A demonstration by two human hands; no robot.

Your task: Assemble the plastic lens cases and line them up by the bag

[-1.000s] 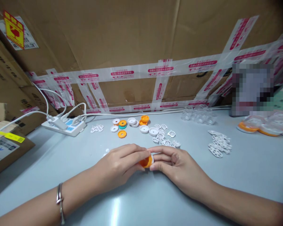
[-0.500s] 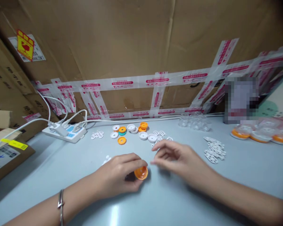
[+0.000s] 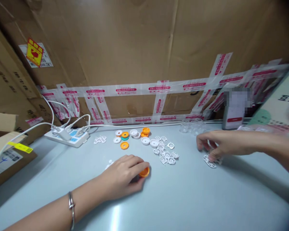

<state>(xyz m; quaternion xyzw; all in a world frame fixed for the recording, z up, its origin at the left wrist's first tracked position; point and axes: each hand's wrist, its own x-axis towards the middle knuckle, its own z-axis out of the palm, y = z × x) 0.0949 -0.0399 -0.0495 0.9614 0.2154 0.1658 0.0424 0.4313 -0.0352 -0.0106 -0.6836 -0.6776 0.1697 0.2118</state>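
Low over the table, my left hand (image 3: 125,175) has its thumb and fingers closed around a small round orange plastic cup (image 3: 144,172); its near side is partly covered by the fingers. At the right, my right hand (image 3: 218,144) is over a pile of flat white perforated plastic pieces (image 3: 210,162). Its thumb and bent fingers are apart, with the thumb tip at the pieces; part of the pile is hidden under the hand. Between the hands lie several small white spoked discs (image 3: 167,155).
Behind are white round caps (image 3: 154,143), orange rings (image 3: 124,145) and clear plastic cups (image 3: 194,127). Small white parts (image 3: 100,139) lie near a power strip (image 3: 67,136) with plugged cables. A phone (image 3: 234,110) leans at the back right, before a large taped cardboard box (image 3: 125,48).
My right hand has moved right, from beside the orange cup to the pile of perforated pieces. My left hand still holds the cup, now tilted and a little higher in the view.
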